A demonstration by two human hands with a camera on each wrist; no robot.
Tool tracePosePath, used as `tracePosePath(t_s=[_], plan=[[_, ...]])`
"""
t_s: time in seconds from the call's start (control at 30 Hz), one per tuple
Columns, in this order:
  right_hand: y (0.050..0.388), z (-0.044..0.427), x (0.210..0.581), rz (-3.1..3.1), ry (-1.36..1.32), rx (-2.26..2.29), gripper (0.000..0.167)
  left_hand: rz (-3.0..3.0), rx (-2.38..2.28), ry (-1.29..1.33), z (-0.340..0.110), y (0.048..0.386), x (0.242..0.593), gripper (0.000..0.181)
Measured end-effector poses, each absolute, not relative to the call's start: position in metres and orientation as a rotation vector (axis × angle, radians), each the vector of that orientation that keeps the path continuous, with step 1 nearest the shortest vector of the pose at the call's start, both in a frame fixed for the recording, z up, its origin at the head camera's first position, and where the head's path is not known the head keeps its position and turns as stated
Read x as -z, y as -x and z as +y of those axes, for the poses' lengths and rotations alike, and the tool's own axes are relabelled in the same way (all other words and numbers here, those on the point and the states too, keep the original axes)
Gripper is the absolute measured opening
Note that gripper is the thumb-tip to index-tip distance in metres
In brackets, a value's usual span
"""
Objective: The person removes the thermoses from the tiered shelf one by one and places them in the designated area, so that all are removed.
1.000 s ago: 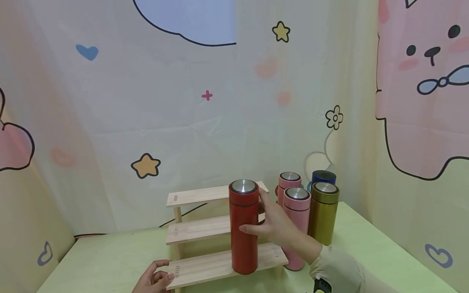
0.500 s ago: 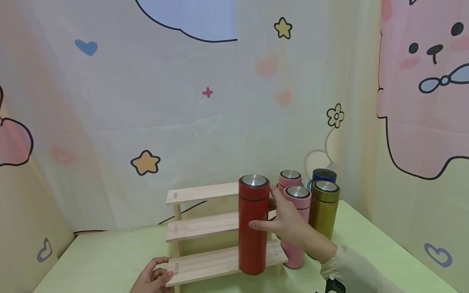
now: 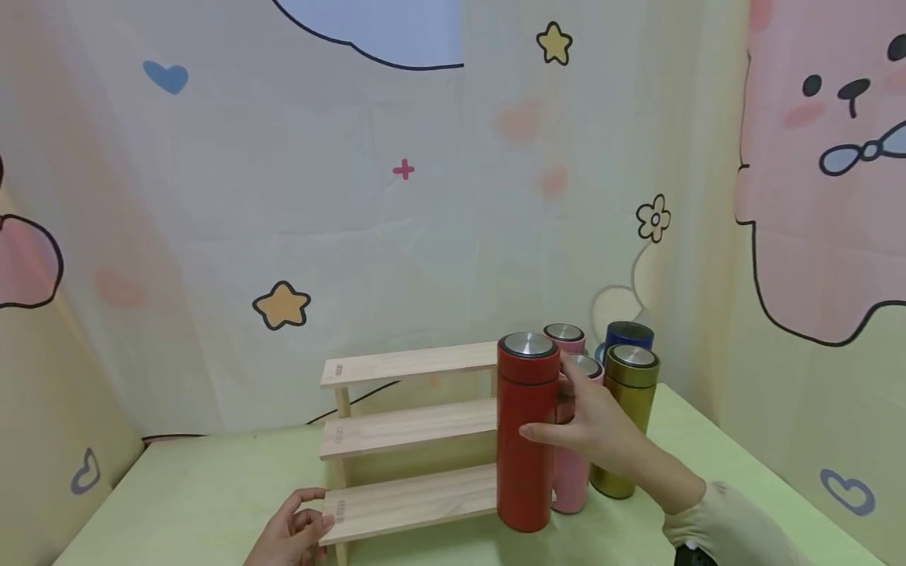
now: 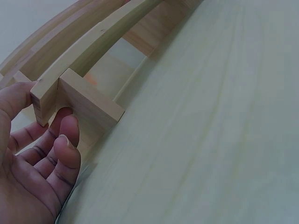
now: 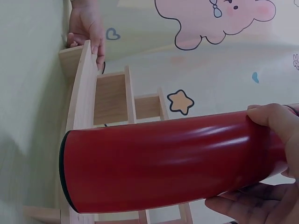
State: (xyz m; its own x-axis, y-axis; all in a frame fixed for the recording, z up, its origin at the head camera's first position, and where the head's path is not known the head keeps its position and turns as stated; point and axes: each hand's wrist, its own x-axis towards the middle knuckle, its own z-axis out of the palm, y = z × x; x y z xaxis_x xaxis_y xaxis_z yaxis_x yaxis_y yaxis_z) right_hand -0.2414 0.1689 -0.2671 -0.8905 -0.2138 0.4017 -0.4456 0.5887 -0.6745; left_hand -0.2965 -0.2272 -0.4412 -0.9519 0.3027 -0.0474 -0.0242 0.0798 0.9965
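A red thermos bottle with a silver lid stands upright in the grip of my right hand, thumb on its near side. It covers the right end of a three-tier wooden shelf in the head view. The right wrist view shows the bottle's dark-rimmed base close to the lowest board; whether they touch, I cannot tell. At the shelf's left end, my left hand holds the corner of the lowest board. In the left wrist view its fingers are curled beneath that board.
Behind the right hand stand a pink bottle, another pink bottle, a gold bottle and a dark blue one. The pale green table ends at patterned cloth walls.
The right hand has carried the red thermos bottle to the right, from in front of the lowest board's middle-right to its right end. The left hand keeps its place on the shelf.
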Motion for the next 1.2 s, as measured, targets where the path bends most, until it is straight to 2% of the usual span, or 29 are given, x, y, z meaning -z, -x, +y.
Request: tracePosePath(t_s=[0.17,0.4,1.2], plan=[[0.236,0.180,0.266,-2.556,-0.505,-1.171,0.093,2.092,-1.968,-0.295,-0.227,0.297,0.439,0.073],[0.230,0.193,0.270,-2.522,-0.518,-1.149,0.088,2.108,-1.961,-0.279,-0.226,0.295,0.437,0.072],[0.216,0.241,0.293,-2.537,-0.334,-1.092,0.086,2.107,-1.969,-0.270,-0.225,0.292,0.438,0.072]])
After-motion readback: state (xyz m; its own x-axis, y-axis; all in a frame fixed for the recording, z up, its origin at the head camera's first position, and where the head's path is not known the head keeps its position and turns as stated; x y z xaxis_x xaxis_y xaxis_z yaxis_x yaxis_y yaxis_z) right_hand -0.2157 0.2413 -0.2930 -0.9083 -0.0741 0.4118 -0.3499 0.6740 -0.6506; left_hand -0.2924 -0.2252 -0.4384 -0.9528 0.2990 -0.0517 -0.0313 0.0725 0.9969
